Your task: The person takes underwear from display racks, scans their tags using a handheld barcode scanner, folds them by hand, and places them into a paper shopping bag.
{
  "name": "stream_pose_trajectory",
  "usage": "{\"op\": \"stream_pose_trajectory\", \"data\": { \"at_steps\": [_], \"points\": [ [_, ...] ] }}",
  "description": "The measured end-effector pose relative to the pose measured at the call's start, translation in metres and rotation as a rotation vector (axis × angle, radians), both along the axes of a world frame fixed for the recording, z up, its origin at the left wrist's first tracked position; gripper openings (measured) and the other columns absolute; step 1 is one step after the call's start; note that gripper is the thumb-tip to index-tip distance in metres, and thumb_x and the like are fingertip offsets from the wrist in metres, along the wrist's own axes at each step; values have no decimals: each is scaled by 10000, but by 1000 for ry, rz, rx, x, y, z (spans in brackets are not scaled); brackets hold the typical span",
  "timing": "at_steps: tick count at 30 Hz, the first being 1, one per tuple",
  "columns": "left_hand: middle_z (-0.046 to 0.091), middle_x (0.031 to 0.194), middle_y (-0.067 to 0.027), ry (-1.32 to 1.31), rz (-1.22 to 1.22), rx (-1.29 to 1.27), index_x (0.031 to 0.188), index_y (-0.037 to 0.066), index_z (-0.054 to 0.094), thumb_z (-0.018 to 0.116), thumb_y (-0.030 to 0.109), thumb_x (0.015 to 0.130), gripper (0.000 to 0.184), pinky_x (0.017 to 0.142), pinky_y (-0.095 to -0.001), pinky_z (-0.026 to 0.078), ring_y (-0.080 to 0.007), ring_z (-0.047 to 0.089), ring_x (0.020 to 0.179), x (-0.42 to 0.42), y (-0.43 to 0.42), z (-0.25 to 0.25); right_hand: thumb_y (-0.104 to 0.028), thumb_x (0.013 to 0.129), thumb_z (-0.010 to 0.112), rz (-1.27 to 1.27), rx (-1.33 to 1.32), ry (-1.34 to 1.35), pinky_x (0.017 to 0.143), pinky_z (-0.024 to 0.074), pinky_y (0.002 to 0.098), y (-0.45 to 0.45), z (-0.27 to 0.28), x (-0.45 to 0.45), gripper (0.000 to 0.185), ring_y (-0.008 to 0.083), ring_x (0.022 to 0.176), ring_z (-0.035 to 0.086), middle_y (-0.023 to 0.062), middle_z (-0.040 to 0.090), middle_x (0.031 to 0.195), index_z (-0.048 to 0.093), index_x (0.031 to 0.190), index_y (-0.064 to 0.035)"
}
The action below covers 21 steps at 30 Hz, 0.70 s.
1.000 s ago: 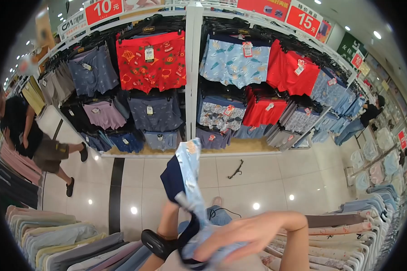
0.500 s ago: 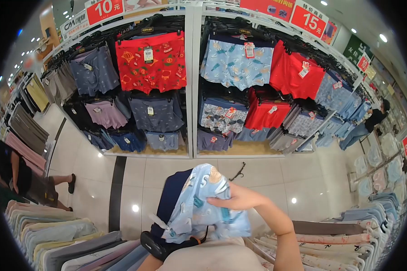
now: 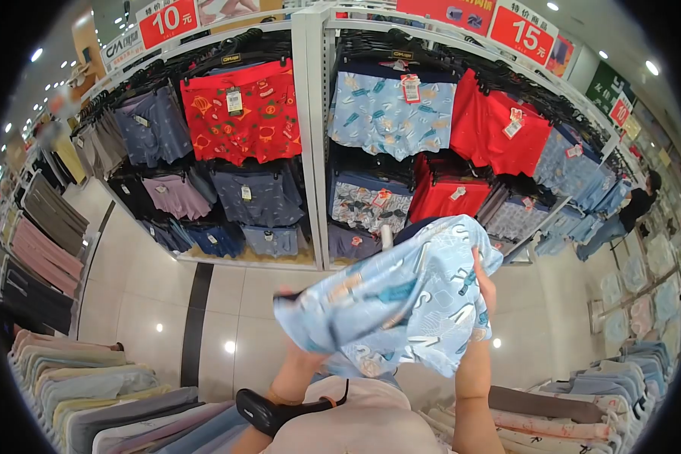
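Light blue patterned shorts (image 3: 401, 295) are spread between my two hands, above the floor. My right hand (image 3: 484, 280) grips their right side, with the thumb and a few fingers showing at the edge. On the other side, my left hand (image 3: 304, 354) is at the lower left of the cloth, its fingers mostly hidden behind it. A dark navy waistband shows at the far edge, beside a small white piece (image 3: 387, 237). A black device (image 3: 261, 412) is strapped on my left wrist.
Ahead stands a white rack (image 3: 310, 136) with red shorts (image 3: 242, 110), similar blue shorts (image 3: 392, 112) and price signs (image 3: 523, 34). Hanging garments fill the lower left (image 3: 91, 386) and lower right (image 3: 552, 424). A person in black (image 3: 634, 208) stands at the far right.
The shorts have been raised and spread out to the right. My right hand has moved to their right edge. The person on the left has almost left the view.
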<state>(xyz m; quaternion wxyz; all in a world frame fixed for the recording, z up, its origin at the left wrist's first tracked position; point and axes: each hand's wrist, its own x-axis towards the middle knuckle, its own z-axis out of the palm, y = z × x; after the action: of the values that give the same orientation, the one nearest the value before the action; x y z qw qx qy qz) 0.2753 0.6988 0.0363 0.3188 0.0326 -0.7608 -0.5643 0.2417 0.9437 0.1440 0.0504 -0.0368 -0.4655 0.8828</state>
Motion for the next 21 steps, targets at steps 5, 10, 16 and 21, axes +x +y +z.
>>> {"op": "stream_pose_trajectory", "data": {
  "at_steps": [5,10,16,21],
  "points": [
    [483,1146,-103,-153,-791,1468,1198,6,408,479,348,879,473,877,-318,387,-199,492,990,-17,3,-48,-154,857,556,-74,364,124,819,412,265,14,28,-8,295,124,907,527,43,555,998,493,1091,16],
    [562,979,-59,-437,-263,793,1033,25,542,462,327,902,339,790,-271,411,-115,506,906,-61,49,54,-214,844,591,-478,708,104,726,408,259,54,20,-35,258,111,811,503,23,548,888,522,949,11],
    [590,897,-46,-291,-35,512,987,16,567,441,329,914,345,745,-266,437,-123,543,819,-88,89,73,-289,856,568,-876,525,86,726,404,255,112,24,-76,287,112,791,501,40,553,860,539,892,-5],
    [565,868,-22,-278,-176,621,946,14,569,437,320,918,335,745,-230,408,-91,500,813,-97,106,97,-280,869,549,-705,423,94,692,400,226,152,25,-90,257,78,764,492,3,542,823,541,890,-24]
  ]
}}
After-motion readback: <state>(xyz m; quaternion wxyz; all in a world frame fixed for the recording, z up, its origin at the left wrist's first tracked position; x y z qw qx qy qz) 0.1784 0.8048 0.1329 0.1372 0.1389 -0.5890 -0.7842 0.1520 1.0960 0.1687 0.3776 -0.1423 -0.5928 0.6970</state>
